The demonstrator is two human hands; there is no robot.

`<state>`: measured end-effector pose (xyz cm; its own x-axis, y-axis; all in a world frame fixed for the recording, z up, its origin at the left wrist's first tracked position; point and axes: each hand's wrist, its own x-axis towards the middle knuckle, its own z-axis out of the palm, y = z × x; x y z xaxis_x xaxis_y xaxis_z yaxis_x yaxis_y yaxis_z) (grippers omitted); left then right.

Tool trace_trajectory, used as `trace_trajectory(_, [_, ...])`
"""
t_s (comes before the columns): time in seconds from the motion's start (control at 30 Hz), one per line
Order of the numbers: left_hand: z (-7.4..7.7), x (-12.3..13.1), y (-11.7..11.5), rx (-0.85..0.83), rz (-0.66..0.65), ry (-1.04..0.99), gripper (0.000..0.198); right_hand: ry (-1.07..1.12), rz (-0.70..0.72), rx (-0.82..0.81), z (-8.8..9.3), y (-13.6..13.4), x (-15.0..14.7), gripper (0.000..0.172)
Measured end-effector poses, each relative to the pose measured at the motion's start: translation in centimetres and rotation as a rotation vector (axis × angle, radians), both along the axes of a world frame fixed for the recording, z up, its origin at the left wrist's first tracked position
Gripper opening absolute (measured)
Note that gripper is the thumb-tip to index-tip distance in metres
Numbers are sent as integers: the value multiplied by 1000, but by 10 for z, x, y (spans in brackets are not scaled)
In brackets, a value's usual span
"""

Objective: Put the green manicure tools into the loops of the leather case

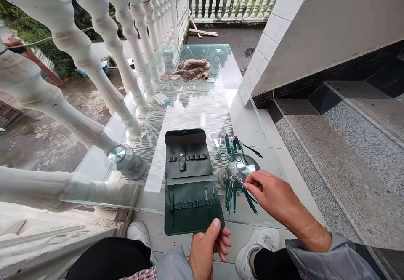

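My left hand pinched the case, likely to steady it; my right hand, nearly closed by tools, had an unclear hold.

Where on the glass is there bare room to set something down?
Two bare patches on the table: its middle, between the case and the cloth, right of the card; and left of the case, toward the near-left leg. It's crowded right of the case: clippers, slim tools and the right hand.
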<state>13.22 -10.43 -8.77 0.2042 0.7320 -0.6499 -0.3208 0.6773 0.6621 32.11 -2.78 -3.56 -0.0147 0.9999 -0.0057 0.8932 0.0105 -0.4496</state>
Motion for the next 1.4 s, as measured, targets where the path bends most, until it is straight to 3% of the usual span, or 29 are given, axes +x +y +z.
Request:
trace_trajectory(0.47, [2, 1, 1, -2, 7, -24, 63, -193, -11, 51, -2, -1, 2, 17])
trace_trajectory(0.9, [2, 1, 2, -23, 13, -33, 59, -141, 17, 30, -4, -3, 2, 19])
trace_trajectory(1.03, [3, 1, 2, -27, 18, -41, 58, 76, -130, -7, 5, 1, 4, 20])
trace_trajectory(1.17, [2, 1, 1, -21, 23, -47, 59, 571, -245, -52, 15, 5, -5, 23])
trace_trajectory(1.27, [0, 1, 0, -20, 25, -46, 59, 912, -311, -95, 15, 7, -18, 24])
trace_trajectory(1.4, [-2, 1, -1, 0, 36, -43, 59, 1133, -332, -159, 10, 10, -38, 28])
